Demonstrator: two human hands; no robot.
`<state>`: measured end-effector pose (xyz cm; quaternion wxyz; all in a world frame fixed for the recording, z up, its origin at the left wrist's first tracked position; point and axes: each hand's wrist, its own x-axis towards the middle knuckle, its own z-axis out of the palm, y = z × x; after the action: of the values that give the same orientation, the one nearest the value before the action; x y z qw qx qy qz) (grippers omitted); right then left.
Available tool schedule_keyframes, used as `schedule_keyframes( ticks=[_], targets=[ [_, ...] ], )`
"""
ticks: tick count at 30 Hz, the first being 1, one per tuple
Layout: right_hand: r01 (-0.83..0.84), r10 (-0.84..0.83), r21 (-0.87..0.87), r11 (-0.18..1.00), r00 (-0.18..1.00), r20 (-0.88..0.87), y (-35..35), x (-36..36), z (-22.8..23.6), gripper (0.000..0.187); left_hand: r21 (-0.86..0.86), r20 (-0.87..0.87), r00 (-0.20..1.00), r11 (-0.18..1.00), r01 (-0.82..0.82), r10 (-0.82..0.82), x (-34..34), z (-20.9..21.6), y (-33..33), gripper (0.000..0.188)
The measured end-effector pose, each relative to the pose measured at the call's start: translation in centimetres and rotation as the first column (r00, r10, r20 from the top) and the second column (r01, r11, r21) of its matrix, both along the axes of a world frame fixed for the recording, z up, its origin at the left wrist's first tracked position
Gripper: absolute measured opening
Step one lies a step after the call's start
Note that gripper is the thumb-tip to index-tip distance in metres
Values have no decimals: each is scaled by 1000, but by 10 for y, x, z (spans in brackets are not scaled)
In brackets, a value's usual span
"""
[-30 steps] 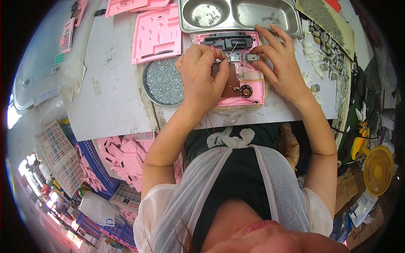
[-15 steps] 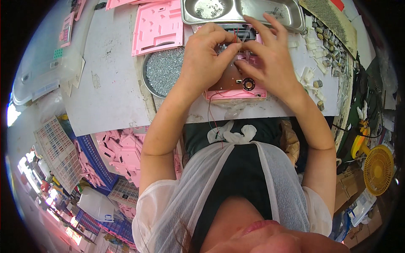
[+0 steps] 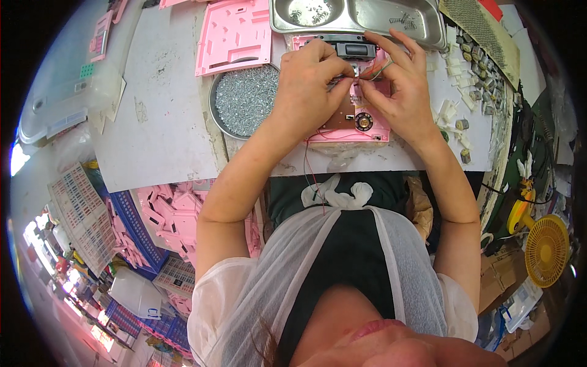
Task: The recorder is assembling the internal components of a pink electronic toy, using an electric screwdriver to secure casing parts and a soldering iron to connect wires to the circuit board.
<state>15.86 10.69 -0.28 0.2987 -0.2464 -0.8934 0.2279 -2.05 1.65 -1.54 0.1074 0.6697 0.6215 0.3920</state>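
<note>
A pink plastic housing (image 3: pixel 375 136) lies before me, with a brown circuit board (image 3: pixel 333 122), a small round black speaker (image 3: pixel 364 122) and a black part with a grey window (image 3: pixel 354 50) at its far end. Over its middle, my left hand (image 3: pixel 309 84) and my right hand (image 3: pixel 398 84) meet fingertip to fingertip, thumbs and forefingers pinched. Thin coloured wires (image 3: pixel 378 70) run out under my right hand's fingers, which hold them. What sits in the left pinch is too small to make out. Thin red and dark wires (image 3: pixel 306 160) trail off the housing's near side.
A round metal bowl of small screws (image 3: pixel 247 101) stands left of the housing, beneath the edge of a pink moulded panel (image 3: pixel 235 37). Beyond is a divided steel tray (image 3: pixel 361 27) with springs. Small motors and white parts (image 3: pixel 474 76) lie right. A yellow fan (image 3: pixel 546 249) stands lower right.
Both hands have shifted slightly right and nearer, uncovering the black part at the far end. The wires, upright between the hands before, now lean right under my right hand's fingers.
</note>
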Motion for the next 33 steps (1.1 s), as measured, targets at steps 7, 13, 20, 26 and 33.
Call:
schedule_keyframes(
  ticks=[7,13,20,26,33],
  targets=[
    [24,-27,163,986,1000,14,-3,5,6,15,100,-158,969,979,-176,190,3,0,-24,21],
    [-43,0,-348,937,993,-121,-18,13,15,10,331,-90,922,884,-330,378,27,9,-33,42],
    [-43,-70,-628,777,986,-153,-5,20,16,11,-188,440,897,981,53,35,28,21,-8,14],
    [-8,-157,-660,751,969,-191,16,76,20,10,-141,389,921,989,52,7,29,24,6,7],
    [225,-878,-849,478,150,-455,99,336,15,15,-66,323,946,997,49,-25,43,36,7,5]
  ],
)
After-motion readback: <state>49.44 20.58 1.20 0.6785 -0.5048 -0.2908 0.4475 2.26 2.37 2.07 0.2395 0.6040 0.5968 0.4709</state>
